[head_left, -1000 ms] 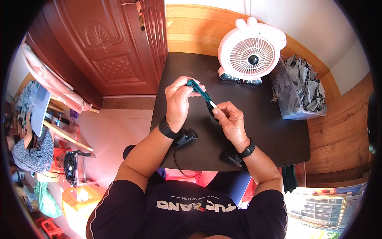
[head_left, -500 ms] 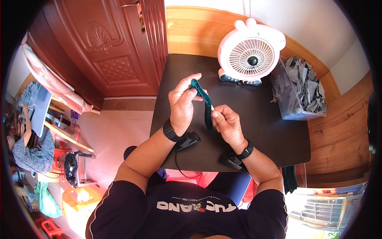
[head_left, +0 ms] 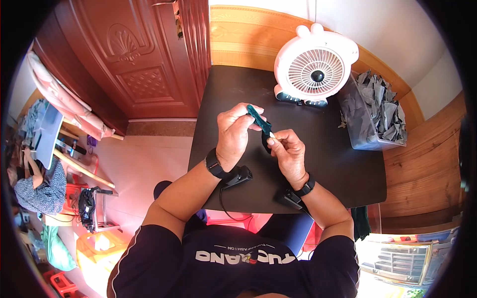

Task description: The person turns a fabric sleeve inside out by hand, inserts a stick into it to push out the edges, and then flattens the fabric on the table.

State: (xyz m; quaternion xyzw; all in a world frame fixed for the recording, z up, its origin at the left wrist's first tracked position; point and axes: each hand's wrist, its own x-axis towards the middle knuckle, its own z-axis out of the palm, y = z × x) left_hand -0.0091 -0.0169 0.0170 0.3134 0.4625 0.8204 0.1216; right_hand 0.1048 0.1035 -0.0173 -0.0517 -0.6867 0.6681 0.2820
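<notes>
A dark green velvety fabric strip [head_left: 259, 119] runs between my two hands above the dark table. My left hand [head_left: 232, 135] pinches its upper end between thumb and fingers. Lower on the strip, my right hand [head_left: 289, 155] is closed at the thumb and index finger. A small pale tip [head_left: 271, 134] shows at those right fingertips, too small to name. The darker side of the strip hangs just left of the right thumb. Each wrist wears a black band with a dark device near it.
A pink fan [head_left: 317, 69] stands at the back of the dark table [head_left: 228, 92]. Right of it is a clear plastic bin [head_left: 365, 131] filled with grey pieces. A red-brown door [head_left: 134, 54] is at the back left. Another person [head_left: 42, 188] sits at far left.
My left hand has shifted slightly right and down, closer to my right hand. The strip now slants more, and less of its lower end hangs beside the right fingers.
</notes>
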